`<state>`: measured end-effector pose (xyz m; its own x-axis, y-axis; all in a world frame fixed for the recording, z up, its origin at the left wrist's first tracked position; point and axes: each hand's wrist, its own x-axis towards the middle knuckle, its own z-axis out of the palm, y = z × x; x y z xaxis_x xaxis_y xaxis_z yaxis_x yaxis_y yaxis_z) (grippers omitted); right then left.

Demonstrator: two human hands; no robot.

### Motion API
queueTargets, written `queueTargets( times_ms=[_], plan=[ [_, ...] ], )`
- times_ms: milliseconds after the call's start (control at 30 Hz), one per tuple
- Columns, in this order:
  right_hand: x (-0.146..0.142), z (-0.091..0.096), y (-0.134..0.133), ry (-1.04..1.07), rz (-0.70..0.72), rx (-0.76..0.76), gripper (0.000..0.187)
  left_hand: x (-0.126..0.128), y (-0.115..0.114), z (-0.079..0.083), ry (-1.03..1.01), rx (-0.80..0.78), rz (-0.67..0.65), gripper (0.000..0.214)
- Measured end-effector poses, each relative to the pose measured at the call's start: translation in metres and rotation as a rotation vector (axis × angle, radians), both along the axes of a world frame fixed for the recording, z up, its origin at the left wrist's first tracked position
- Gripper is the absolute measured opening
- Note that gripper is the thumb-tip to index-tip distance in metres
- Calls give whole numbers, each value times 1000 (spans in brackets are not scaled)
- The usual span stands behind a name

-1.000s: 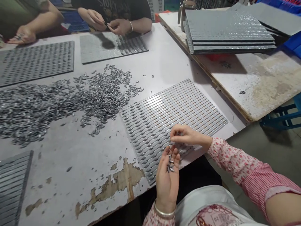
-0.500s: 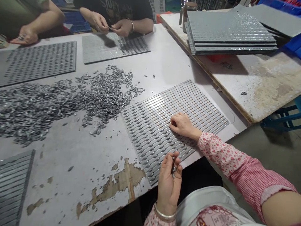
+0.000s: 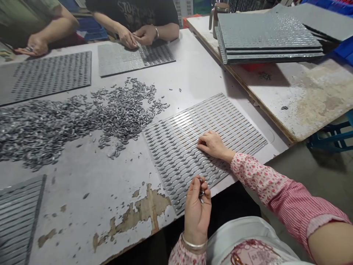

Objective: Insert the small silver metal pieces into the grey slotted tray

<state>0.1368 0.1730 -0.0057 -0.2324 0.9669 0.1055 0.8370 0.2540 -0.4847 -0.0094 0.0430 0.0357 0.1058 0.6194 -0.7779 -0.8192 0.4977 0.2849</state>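
Pressing into the grooved tray, cupping a few metal pieces.

Barely shifting from half a second ago: right hand (image 3: 213, 144) still resting on the grooved tray (image 3: 234, 121), fingers drawn together on its near rows, whether pinching a piece hard to tell; left hand (image 3: 197, 209) edging slightly up, grip curled shut around small metal pieces (image 3: 202, 193) at the desk (image 3: 91, 206) edge. Lying farther left, a loose pile of pieces (image 3: 68, 121); beyond, a co-worker's hands (image 3: 136, 36) working over another tray (image 3: 132, 57).

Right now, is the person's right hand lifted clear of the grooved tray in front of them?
No. The right hand rests fingers-down on the grooved tray, while the left hand holds a few small metal pieces near its front edge.
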Motion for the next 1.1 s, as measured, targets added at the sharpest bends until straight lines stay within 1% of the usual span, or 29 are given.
queueTargets(
  times_ms=[67, 100, 133, 167, 233, 267, 300, 333, 433, 500, 567, 633, 667, 700, 767, 833, 933, 1000, 1100],
  plan=[
    [1, 5, -4, 90, -5, 10, 10, 0, 1, 1, 0, -10, 11, 7],
    [2, 9, -8, 171, 25, 6, 10, 1, 2, 2, -1, -16, 16, 7],
    [3, 14, -13, 273, 92, -17, 10, 1, 2, 3, -3, -21, 21, 7],
    [5, 19, -18, 383, 198, -63, 10, 1, 3, 4, -8, -25, 28, 7],
    [7, 30, -32, 575, 469, -190, 14, 3, 5, 5, -30, -28, 42, 6],
    [8, 35, -38, 638, 577, -248, 18, 4, 6, 5, -46, -27, 45, 7],
    [8, 38, -45, 682, 639, -284, 19, 5, 7, 6, -63, -23, 43, 7],
    [7, 40, -50, 711, 654, -294, 18, 7, 8, 6, -79, -13, 37, 7],
    [7, 41, -57, 758, 575, -315, 18, 10, 8, 10, -106, 19, 2, 10],
    [11, 39, -52, 789, 508, -359, 18, 10, 7, 14, -98, 12, -17, 14],
    [20, 35, -39, 761, 374, -331, 16, 8, 7, 18, -81, -13, -40, 22],
    [30, 29, -22, 614, 206, -208, 11, 6, 6, 22, -79, -50, -79, 27],
    [34, 25, -13, 511, 148, -143, 9, 5, 6, 23, -75, -76, -92, 27],
    [38, 22, -6, 410, 120, -96, 7, 4, 6, 23, -65, -104, -93, 25],
    [40, 15, 4, 274, 127, -54, 6, 4, 5, 20, -50, -135, -62, 22],
    [38, 9, 9, 206, 146, -41, 7, 5, 4, 16, -58, -128, -29, 20],
    [34, 2, 10, 144, 141, 3, 6, 5, 2, 11, -80, -106, -49, 23],
    [33, -1, 12, 110, 140, 25, 7, 4, 1, 8, -59, -89, -71, 24],
    [34, 1, 14, 101, 138, 13, 8, 2, 0, 7, -31, -59, -84, 21]
  ],
)
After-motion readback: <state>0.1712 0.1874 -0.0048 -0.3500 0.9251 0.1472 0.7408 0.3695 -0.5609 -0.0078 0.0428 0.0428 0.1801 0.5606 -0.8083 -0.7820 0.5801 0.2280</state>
